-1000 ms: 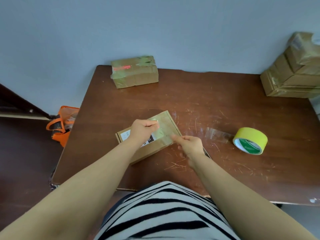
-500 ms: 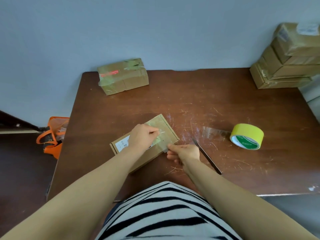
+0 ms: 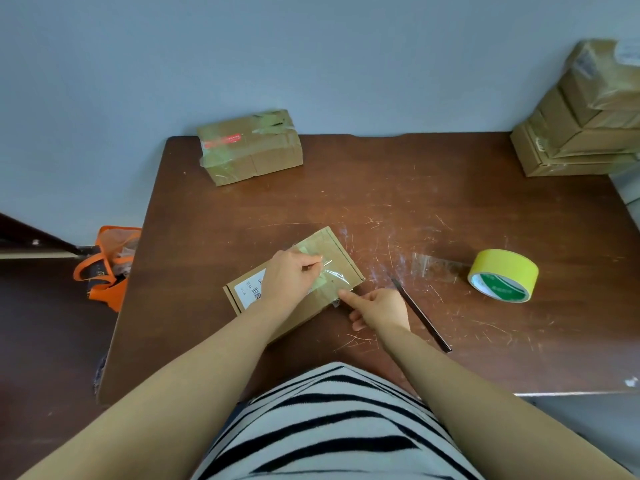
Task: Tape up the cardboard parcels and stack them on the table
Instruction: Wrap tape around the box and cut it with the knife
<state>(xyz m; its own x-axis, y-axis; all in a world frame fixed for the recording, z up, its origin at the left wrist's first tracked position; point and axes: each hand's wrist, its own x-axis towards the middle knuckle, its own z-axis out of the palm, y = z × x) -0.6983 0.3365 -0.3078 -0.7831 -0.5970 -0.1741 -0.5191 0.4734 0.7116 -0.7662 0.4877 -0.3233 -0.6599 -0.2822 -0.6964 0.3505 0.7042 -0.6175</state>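
Flat brown cardboard parcel with white printed label [image 3: 341, 256]: lies flat on dark brown, scratched wooden table [image 3: 415, 188], front-middle, turned askew, label end toward the left.

Strip of clear tape [image 3: 330, 276]: runs across parcel's top face down to its near right edge, crumpled at that end.

Left hand [image 3: 289, 282]: sits over middle of parcel and covers part of label. Fingers curled in, thumb and forefinger tips together, pinching tape against top face.

Right hand [image 3: 381, 308]: low over table, just beside parcel's near right edge. Forefinger stretched forward, tip on crumpled tape end; remaining fingers curled under. Thumb hidden, so cannot tell whether pinching.

Thin black stick-like tool [image 3: 420, 315]: flat on table, just right of right hand; contact unclear.

Loose scrap of clear film [image 3: 433, 268]: on table between parcel and roll of yellow tape [image 3: 504, 275]. Roll well to the right, apart from parcel.

Thicker brown cardboard box with greenish tape and red print [image 3: 249, 147]: far left corner of table, against grey-blue wall [image 3: 311, 57].

Pile of brown cardboard parcels [image 3: 581, 133]: far right corner, stacked one on another.

Orange bag [image 3: 107, 268]: on floor, left of table.

Black-and-white striped top [image 3: 329, 420]: fills bottom of view, between forearms.
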